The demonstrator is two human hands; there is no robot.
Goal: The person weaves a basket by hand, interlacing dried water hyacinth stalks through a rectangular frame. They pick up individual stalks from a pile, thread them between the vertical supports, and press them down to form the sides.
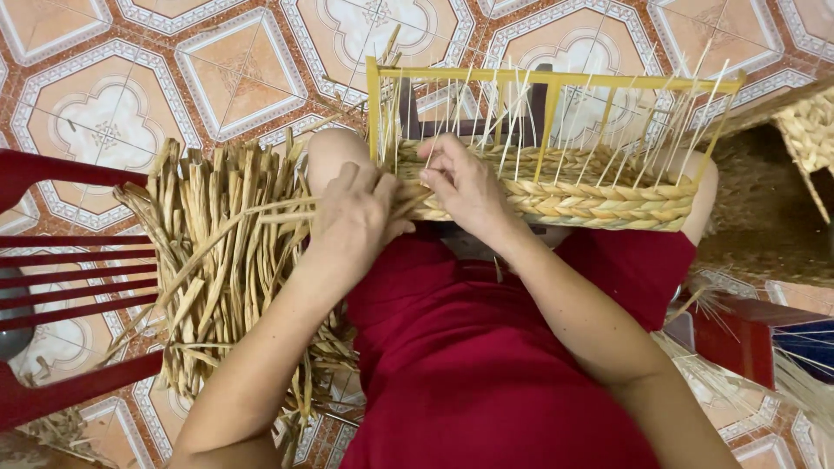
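A half-woven basket rests on my lap, its braided straw rows built on a yellow metal frame with several thin upright stakes. My left hand is closed around dried straw strands at the basket's left corner. Beside it, my right hand pinches the strands against the woven edge, fingers curled between the stakes. I am wearing red clothing.
A bundle of dried flat straw lies on the left over a red plastic chair. Woven straw pieces sit at the right, with a red stool below them. Patterned floor tiles lie underneath.
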